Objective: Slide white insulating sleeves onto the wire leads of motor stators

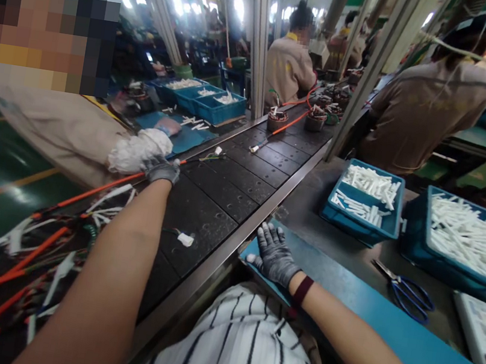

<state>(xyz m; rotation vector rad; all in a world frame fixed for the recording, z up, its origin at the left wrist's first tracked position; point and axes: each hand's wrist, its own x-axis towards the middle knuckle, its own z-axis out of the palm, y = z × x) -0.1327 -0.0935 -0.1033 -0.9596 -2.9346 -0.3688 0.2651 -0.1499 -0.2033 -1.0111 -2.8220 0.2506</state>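
My left hand (162, 171), in a grey glove, reaches across the dark conveyor (224, 188) to its far edge. It is right beside a co-worker's white-gloved hand (140, 150). An orange sleeve (102, 188) with wires runs past it; whether my fingers hold it cannot be made out. My right hand (277, 255), gloved in grey, lies flat with fingers apart on the corner of a blue mat (370, 310). On the belt between my hands is a white connector (185, 239) on a wire. Another white connector (218, 151) lies farther along.
Blue bins (358, 223) of white sleeves stand right, near blue-handled scissors (409, 295) and a white device (483, 333). Wire bundles (55, 276) crowd the lower left. Wound coils (277, 120) sit up the belt. A metal post (371, 73) rises beside the belt; co-workers sit beyond.
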